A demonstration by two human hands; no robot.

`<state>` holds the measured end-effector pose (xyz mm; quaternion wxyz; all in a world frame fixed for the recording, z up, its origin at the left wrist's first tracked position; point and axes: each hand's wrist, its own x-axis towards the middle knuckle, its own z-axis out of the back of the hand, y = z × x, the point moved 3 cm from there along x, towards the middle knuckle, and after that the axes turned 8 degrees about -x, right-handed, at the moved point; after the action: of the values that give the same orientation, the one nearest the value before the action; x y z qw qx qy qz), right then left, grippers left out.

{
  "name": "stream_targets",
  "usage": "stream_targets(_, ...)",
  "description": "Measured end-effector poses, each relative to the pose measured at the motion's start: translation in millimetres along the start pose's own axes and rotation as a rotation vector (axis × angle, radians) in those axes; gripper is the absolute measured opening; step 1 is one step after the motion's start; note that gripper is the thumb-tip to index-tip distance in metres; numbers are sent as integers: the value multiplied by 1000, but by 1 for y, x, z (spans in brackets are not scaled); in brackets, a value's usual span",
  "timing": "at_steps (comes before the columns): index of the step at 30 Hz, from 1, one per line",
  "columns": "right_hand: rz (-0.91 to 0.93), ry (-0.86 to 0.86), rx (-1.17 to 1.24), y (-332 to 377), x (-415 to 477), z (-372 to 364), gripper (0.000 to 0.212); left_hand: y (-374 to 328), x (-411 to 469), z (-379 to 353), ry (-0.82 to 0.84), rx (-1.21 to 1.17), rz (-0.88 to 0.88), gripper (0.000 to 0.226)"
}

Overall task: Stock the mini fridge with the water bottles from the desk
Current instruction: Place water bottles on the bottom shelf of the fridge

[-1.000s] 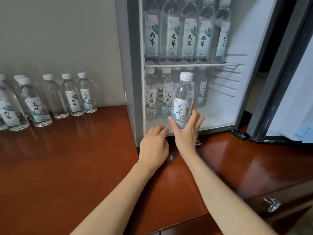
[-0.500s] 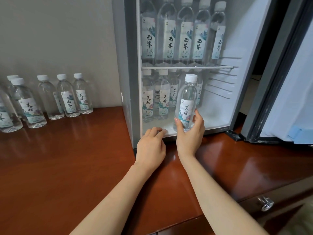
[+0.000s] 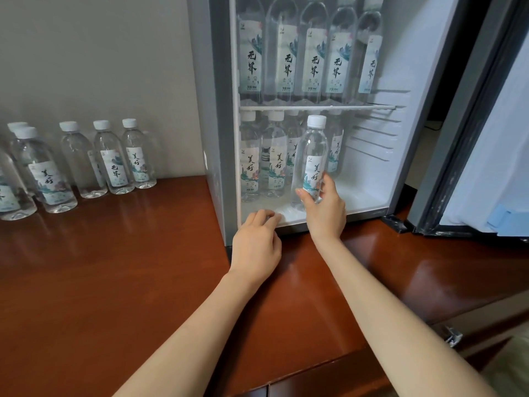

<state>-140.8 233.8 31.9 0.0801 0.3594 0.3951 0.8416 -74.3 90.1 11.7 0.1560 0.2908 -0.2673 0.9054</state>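
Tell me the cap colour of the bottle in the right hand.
White cap; head view shows it best.

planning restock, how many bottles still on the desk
6 bottles: three in a row near the fridge, two left of them, one cut by the left edge; more may be offscreen.

Single head-worn wide-angle view. Looks forward and down from the surface's (image 3: 100, 282) front edge toward the open mini fridge (image 3: 219, 138), right of centre. Close in.

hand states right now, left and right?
Left hand: loosely curled, holding nothing, fingertips at the mini fridge front lip.
Right hand: grips a water bottle by its lower part, inside the fridge.
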Motion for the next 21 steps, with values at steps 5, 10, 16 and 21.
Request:
stream_targets(5, -18, 110, -16, -1, 21, -11, 59, -1, -1, 0, 9, -2, 2, 40)
stream_targets(10, -25, 132, -7, 2, 34, -22, 60, -1, 0, -1, 2, -3, 6, 39)
stream_targets(16, -26, 151, 9, 2, 42, -33, 62, -1, 0, -1, -14, -6, 2, 38)
stream_targets(21, -27, 151, 3, 3, 48, -38, 63, -1, 1, -3, -14, 0, 11, 38)
